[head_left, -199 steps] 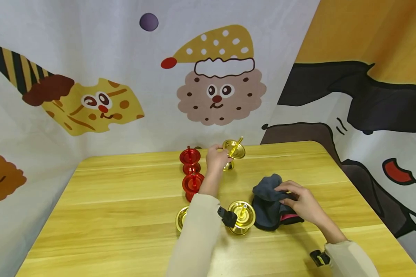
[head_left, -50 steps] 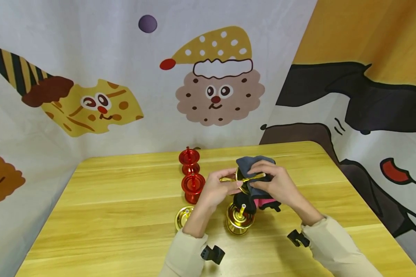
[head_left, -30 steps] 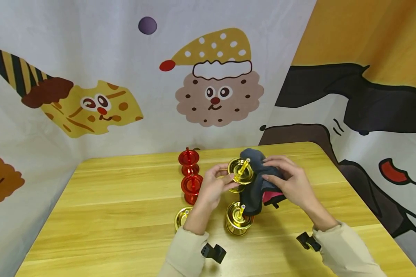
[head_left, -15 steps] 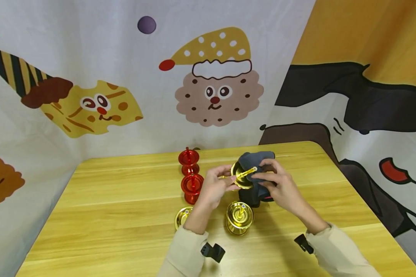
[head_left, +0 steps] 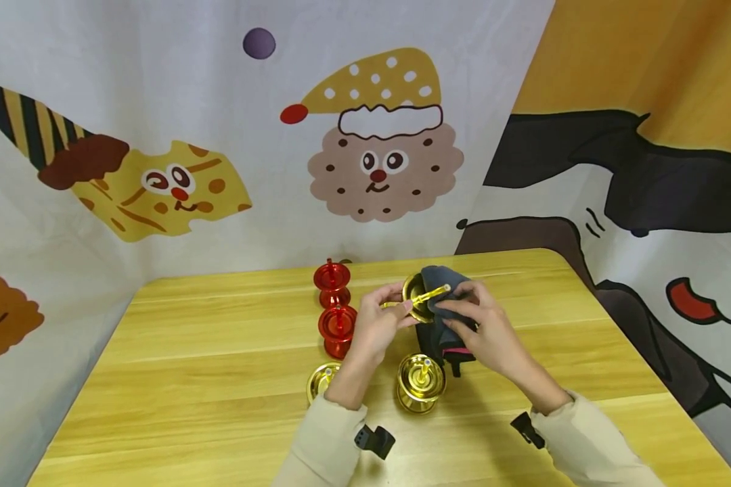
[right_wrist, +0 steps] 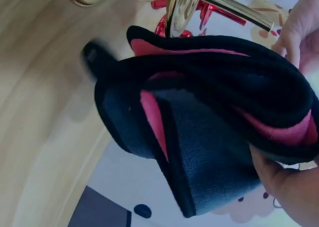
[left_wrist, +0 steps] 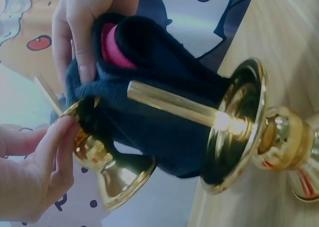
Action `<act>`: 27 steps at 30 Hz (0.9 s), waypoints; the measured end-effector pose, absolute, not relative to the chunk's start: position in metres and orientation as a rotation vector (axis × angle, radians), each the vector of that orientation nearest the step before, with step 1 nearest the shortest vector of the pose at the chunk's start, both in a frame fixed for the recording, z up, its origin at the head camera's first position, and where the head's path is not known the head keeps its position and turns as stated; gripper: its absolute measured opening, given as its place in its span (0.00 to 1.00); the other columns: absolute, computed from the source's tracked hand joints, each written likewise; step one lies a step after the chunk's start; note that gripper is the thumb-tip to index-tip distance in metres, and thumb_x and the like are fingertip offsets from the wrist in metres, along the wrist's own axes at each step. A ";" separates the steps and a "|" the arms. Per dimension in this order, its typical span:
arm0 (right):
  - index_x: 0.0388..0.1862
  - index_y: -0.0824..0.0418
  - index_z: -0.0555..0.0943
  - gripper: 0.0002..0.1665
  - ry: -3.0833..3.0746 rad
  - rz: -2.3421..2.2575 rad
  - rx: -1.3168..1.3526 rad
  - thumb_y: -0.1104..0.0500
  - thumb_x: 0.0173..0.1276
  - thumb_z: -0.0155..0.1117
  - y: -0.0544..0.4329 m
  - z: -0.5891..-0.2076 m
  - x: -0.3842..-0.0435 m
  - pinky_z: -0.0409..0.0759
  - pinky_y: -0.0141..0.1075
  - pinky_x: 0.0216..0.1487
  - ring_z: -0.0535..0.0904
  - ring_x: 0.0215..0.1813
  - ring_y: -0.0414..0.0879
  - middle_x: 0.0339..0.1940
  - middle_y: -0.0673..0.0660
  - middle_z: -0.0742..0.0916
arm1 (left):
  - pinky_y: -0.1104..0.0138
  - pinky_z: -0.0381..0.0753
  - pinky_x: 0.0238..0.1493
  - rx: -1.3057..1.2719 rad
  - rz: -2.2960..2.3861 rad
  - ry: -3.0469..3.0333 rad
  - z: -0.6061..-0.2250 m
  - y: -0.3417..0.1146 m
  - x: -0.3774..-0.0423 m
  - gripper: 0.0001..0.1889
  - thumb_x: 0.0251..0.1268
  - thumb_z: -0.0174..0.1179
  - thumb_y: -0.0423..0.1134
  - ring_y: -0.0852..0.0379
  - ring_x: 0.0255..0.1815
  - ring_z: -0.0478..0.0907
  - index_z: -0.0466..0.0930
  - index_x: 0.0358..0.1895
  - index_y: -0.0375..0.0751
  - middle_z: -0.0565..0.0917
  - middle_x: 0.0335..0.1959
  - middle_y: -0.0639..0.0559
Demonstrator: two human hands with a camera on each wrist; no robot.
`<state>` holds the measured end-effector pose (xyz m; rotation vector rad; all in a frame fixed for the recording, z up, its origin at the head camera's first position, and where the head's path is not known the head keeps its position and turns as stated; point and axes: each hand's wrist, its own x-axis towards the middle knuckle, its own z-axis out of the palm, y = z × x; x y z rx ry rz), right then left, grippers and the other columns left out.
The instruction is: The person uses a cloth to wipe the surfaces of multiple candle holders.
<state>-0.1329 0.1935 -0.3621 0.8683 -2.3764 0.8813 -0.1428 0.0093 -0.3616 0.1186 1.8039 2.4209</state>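
L. hand point(head_left: 379, 326) pinches tilted gold holder point(head_left: 415, 289), R. hand point(head_left: 482, 326) grips cloth point(right_wrist: 207, 132) at holder's rim; step prob. wiping, next prob. calls for turning holder vs. cloth.

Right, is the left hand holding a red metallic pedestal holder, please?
No, the left hand holds a shiny gold metallic pedestal holder, while both red ones stand on the wooden table.

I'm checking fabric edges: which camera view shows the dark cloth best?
The right wrist view: the cloth is large there, its black edging and pink side plain. The head view shows it small, partly covered by the right hand; the left wrist view shows it partly behind the standing gold holder and the held gold holder.
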 end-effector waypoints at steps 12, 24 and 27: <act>0.32 0.70 0.83 0.18 -2.390 0.837 0.873 0.85 0.45 0.61 0.194 -0.352 -0.144 0.80 0.40 0.30 0.78 0.40 0.55 0.45 0.63 0.76 | 0.62 0.83 0.37 0.202 2.281 1.840 -0.359 0.001 -0.144 0.17 0.58 0.50 0.18 0.51 0.32 0.78 0.71 0.52 0.21 0.72 0.41 0.31; 0.37 0.63 0.84 0.19 -2.342 1.142 0.729 0.81 0.48 0.64 0.190 -0.357 -0.134 0.71 0.23 0.36 0.73 0.47 0.52 0.46 0.61 0.77 | 0.63 0.82 0.39 0.055 2.341 1.817 -0.360 0.005 -0.143 0.23 0.57 0.54 0.20 0.51 0.33 0.78 0.66 0.58 0.27 0.72 0.36 0.39; 0.36 0.64 0.84 0.20 -2.320 1.173 0.788 0.83 0.48 0.62 0.194 -0.355 -0.137 0.71 0.20 0.39 0.73 0.48 0.54 0.46 0.61 0.78 | 0.61 0.83 0.38 0.089 2.288 1.837 -0.358 0.003 -0.143 0.14 0.64 0.52 0.25 0.51 0.31 0.79 0.69 0.52 0.23 0.76 0.36 0.35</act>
